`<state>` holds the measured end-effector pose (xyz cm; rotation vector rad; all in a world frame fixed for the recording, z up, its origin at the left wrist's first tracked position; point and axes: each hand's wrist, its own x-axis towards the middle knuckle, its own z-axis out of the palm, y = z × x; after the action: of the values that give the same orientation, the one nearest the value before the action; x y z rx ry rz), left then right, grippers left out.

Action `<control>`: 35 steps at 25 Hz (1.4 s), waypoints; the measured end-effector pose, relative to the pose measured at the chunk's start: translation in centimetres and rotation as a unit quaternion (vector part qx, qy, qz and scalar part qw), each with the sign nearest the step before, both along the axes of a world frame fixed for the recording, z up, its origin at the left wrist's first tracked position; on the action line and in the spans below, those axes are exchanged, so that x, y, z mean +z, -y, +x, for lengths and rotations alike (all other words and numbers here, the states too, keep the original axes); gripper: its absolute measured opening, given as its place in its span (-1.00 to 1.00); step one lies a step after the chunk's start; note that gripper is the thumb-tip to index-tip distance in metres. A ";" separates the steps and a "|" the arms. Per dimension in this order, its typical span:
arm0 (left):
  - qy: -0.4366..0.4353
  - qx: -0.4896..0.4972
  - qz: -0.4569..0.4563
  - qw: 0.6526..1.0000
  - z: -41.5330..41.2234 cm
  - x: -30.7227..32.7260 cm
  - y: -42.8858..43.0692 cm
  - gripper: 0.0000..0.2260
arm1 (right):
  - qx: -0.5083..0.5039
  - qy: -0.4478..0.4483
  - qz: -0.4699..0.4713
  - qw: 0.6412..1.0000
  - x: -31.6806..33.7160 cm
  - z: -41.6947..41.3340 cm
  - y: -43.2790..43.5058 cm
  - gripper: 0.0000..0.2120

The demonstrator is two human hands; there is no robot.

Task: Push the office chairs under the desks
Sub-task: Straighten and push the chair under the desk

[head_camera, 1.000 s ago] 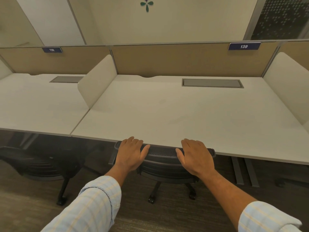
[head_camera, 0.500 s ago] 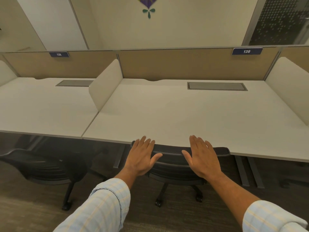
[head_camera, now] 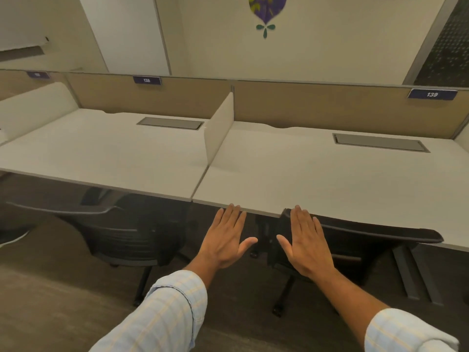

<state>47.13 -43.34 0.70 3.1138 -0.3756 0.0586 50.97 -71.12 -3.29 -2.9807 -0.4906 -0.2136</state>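
Office chair [head_camera: 368, 240] sits tucked beneath desk 139 [head_camera: 330, 179]: only the dark backrest top and part of the base show, seat hidden by the desktop. Second office chair [head_camera: 127, 237] under desk 138 [head_camera: 101, 153], its left side in shadow, hard to read. A white divider panel [head_camera: 219, 128] stands between the desks. Left hand [head_camera: 225, 240] flat, fingers spread, holding nothing, fingertips at the desk edge. Right hand [head_camera: 308, 242] likewise flat and empty, over the backrest's left end; contact cannot be told. Sleeves cut off by the bottom frame edge.
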 end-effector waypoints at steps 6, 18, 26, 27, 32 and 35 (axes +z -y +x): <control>0.007 0.066 0.006 0.998 -5.4 0.2 -12.0 -0.13 | 0.042 -0.002 0.022 0.999 0.9 -2.2 -13.2 -0.10; 0.013 0.142 0.018 0.990 -7.3 0.6 -30.3 -0.12 | 0.128 0.002 0.063 0.990 -0.4 -0.9 -34.4 -0.14; -0.014 0.147 0.028 0.989 -5.1 -0.1 -43.2 -0.13 | 0.110 -0.025 0.087 0.990 -2.0 1.6 -46.8 -0.15; -0.016 0.151 0.029 0.988 -5.1 -0.1 -44.7 -0.12 | 0.108 -0.028 0.089 0.990 -1.9 1.7 -48.3 -0.16; -0.013 0.153 0.025 0.988 -4.3 0.3 -51.5 -0.15 | 0.112 -0.013 0.090 0.990 -1.2 1.9 -54.5 -0.15; -0.017 0.138 0.021 0.990 -3.6 0.0 -55.3 -0.16 | 0.110 -0.008 0.082 0.991 -1.2 1.7 -57.8 -0.14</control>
<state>43.55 11.92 0.66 3.1797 0.0581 -0.0005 52.62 -13.36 -4.45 -2.7415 -0.7538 -0.1990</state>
